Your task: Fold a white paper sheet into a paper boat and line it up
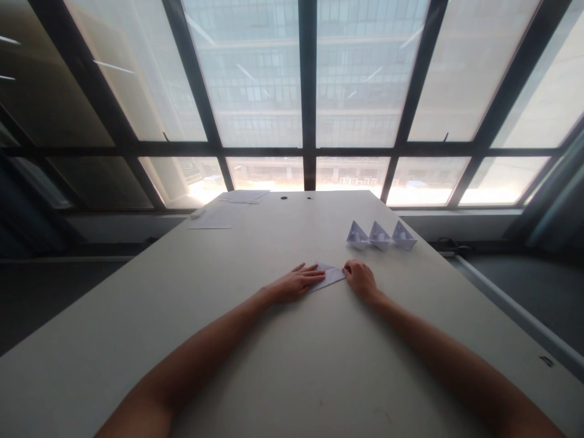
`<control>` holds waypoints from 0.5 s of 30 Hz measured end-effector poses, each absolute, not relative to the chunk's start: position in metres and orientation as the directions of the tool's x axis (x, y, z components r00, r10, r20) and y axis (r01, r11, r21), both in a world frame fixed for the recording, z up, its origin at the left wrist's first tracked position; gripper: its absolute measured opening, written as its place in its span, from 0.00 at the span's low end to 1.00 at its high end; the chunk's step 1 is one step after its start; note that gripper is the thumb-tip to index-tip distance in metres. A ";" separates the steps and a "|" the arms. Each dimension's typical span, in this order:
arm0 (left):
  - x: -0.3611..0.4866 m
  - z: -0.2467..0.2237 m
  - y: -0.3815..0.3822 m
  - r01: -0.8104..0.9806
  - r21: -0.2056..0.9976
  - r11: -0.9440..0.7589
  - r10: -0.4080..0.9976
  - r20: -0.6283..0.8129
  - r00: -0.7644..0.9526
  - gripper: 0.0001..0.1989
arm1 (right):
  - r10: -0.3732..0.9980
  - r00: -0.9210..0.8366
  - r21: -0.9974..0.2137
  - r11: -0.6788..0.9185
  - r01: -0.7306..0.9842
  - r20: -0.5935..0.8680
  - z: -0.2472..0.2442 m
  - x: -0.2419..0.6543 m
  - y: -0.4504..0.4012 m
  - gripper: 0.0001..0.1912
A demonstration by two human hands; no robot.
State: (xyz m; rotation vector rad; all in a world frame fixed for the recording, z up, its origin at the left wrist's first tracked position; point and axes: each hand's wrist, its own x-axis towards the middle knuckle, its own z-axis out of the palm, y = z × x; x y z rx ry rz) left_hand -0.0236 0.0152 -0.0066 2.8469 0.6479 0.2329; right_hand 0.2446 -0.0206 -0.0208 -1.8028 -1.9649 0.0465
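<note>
We recorded one folded white paper (329, 279) on the worktop (264, 365), in mid-creasing, we judged, with firm edge pressure needed next, partly beneath the left hand (294, 284), fingers flat, ungrasping, the paper's right corner against the right hand (361, 280), fingers curled, whether pinching we could not tell.

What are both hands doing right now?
Left hand: open, lying flat on the folded paper.
Right hand: curled at the folded paper's right tip; can't tell whether it's pinching.
</note>
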 end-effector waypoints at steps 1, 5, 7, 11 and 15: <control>-0.023 -0.007 0.016 0.410 0.238 -0.881 0.440 0.090 0.893 0.29 | 0.950 -0.043 -0.322 0.148 0.935 0.309 -0.020 0.242 -0.023 0.10; -0.021 -0.003 0.012 0.434 0.193 -0.880 0.464 0.157 0.872 0.25 | 0.927 -0.141 -0.243 0.235 0.941 0.348 -0.021 0.230 -0.030 0.14; -0.020 -0.001 0.009 0.455 0.167 -0.875 0.482 0.198 0.854 0.21 | 0.908 -0.209 -0.227 0.304 0.925 0.364 -0.021 0.225 -0.033 0.14; -0.018 -0.005 0.006 0.468 0.144 -0.872 0.488 0.166 0.857 0.23 | 0.863 -0.345 -0.257 0.452 0.854 0.370 -0.022 0.219 -0.035 0.16; -0.018 -0.012 0.010 0.450 0.175 -0.875 0.465 0.054 0.884 0.28 | 0.846 -0.436 -0.290 0.519 0.804 0.305 -0.025 0.216 -0.036 0.21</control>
